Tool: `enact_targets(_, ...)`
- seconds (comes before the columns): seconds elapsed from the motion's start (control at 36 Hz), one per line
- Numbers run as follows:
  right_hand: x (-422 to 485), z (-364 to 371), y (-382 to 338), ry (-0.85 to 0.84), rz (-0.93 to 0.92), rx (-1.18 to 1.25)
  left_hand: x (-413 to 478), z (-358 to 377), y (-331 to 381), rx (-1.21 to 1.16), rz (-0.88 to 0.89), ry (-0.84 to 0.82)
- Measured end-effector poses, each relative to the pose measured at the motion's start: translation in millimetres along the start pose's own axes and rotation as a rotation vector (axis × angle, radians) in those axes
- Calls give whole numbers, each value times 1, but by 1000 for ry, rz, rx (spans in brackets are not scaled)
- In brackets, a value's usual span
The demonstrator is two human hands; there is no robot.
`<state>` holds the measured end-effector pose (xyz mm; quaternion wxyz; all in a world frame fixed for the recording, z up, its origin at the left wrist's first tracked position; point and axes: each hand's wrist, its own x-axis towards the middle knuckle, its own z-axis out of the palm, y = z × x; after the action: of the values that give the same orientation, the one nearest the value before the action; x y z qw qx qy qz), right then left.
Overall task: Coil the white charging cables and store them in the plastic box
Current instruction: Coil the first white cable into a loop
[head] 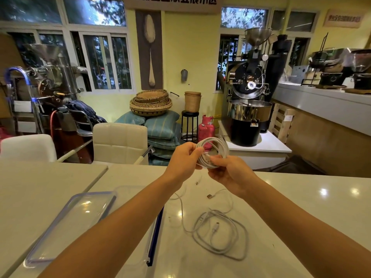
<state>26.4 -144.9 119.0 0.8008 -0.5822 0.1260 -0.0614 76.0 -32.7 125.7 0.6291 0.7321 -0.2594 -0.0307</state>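
The table (301,199) under my arms is white, hard and glossy, with small bright lamp reflections dotted over it. To my left lies a flat rectangular lid (68,227) of clear plastic with rounded corners and a bluish-purple rim. Just beside it is the plastic box (130,192), clear too and mostly hidden beneath my left forearm, with a dark blue latch running along its right side.

I hold the coiled cable (212,151) up in the air above the far edge of the table, between both hands. It is thin, smooth and white, wound into several round loops that sit close together in a neat ring. My left hand (185,157) pinches the ring's left side between thumb and curled fingers. My right hand (230,175) grips the bottom of the ring, its fingers curled round the bundled strands.

Below my hands the loose cables (220,235) lie on the table to the right of the box — the same slim white cord, sprawled in wide, uneven, overlapping ovals. A small squarish metal USB plug (209,196) rests on the table near my right wrist, and narrower connector ends show inside the loops.
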Motion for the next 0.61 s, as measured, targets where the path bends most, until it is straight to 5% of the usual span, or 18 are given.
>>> enact_targets(0.31, 1, 5, 5, -18, -134, -317, 1, -1, -4, -32, -29, 25)
enact_targets(0.61, -3, -2, 1, -103, -190, -368, 2, -6, -6, -68, -44, 39)
